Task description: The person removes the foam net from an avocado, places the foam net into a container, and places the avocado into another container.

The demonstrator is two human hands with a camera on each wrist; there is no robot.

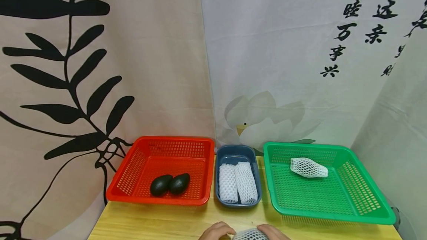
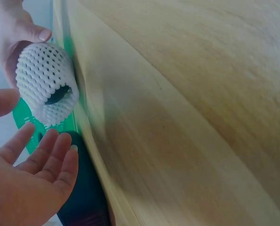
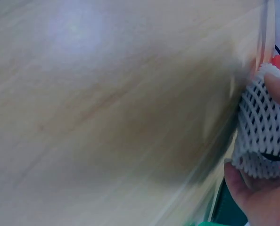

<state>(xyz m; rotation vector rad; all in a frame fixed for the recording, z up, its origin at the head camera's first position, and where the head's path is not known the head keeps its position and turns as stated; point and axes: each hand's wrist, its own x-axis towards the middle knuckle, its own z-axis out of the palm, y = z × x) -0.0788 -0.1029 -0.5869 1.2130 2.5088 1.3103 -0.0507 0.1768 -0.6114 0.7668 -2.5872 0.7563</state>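
Note:
A white foam net sleeve [image 1: 251, 234] is between my two hands at the front of the table, with a dark end, probably an avocado [image 2: 58, 95], showing through its opening. My right hand [image 1: 272, 232] grips the sleeve at its side. In the right wrist view, this hand [image 3: 267, 202] curls along the netting. My left hand [image 1: 217, 230] is beside it on the other side. Seen in the left wrist view, the left hand [image 2: 31, 181] has its fingers spread and loosely extended, apart from the sleeve.
At the back left, a red basket [image 1: 133, 195] holds two dark avocados [image 1: 170, 184]. A blue tray [image 1: 238, 206] with two white foam sleeves [image 1: 237, 182] stands in the middle. To the right, a green basket [image 1: 310, 210] contains one netted item [image 1: 308, 167]. A curtain [image 1: 160, 66] hangs behind.

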